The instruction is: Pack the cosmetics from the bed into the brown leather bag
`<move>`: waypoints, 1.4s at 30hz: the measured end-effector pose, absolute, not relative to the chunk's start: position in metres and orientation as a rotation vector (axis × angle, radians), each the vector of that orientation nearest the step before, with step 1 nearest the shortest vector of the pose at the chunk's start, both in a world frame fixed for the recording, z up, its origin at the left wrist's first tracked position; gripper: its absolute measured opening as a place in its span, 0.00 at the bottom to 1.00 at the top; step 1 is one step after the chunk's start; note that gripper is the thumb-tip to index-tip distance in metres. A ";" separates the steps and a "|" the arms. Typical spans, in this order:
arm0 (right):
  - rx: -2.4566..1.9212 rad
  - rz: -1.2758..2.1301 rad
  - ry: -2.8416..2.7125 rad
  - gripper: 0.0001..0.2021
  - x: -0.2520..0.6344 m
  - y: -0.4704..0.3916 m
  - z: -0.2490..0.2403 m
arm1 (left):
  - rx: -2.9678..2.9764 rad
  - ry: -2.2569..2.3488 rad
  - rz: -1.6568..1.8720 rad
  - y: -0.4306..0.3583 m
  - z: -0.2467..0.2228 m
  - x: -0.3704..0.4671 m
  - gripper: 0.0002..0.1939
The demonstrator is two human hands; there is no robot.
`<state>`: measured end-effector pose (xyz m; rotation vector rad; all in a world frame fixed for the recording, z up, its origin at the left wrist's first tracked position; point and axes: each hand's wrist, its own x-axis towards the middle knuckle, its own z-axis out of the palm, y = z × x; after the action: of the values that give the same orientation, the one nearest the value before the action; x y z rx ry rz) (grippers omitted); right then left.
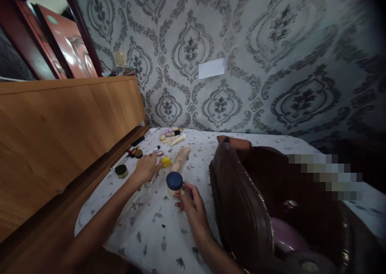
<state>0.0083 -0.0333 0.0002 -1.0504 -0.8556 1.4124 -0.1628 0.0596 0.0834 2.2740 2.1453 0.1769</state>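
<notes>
A small jar with a dark blue lid [174, 180] and a pale body sits at the fingertips of my right hand [194, 207], whose thumb and fingers close on its near right side. My left hand [147, 168] reaches over the cosmetics with its fingers bent downward. Beneath it a slim white tube [152, 180] partly shows, and a yellow cap [165, 162] is right beside the fingertips. What those fingers grip is hidden. Just behind the jar lies a beige squeeze tube [181, 158].
An open brown handbag [238, 201] stands at the right, with a pink rounded item [286, 234] inside. Left of my left hand is a dark green-lidded jar [121, 170]. More tubes [176, 140] lie near the wallpapered wall. A wooden board [75, 117] borders the bed's left side.
</notes>
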 end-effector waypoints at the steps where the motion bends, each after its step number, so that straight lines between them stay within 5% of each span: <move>1: -1.046 1.415 -0.861 0.26 0.008 -0.033 0.000 | 2.265 2.165 0.124 0.048 0.080 -0.169 0.21; 5: -1.035 1.413 -0.864 0.25 0.007 -0.032 -0.001 | 2.211 2.157 0.000 0.019 0.061 -0.181 0.19; 11: -1.021 1.367 -0.823 0.21 0.005 -0.033 0.000 | 2.190 2.122 0.469 0.019 0.059 -0.203 0.14; 18: -0.963 1.317 -0.814 0.16 -0.002 -0.033 -0.009 | 1.954 2.107 0.999 0.022 0.104 -0.223 0.24; 29: -0.983 1.306 -0.821 0.11 -0.002 -0.033 -0.008 | 1.733 1.654 1.726 0.010 0.182 -0.146 0.17; 42: -0.998 1.291 -0.826 0.11 -0.002 -0.035 -0.008 | 1.810 1.228 1.626 0.023 0.210 -0.072 0.15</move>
<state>-0.0017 -0.0354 -0.0078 -0.9978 -0.8262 1.2908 -0.0715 0.0234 0.2100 1.8099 1.2279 1.6260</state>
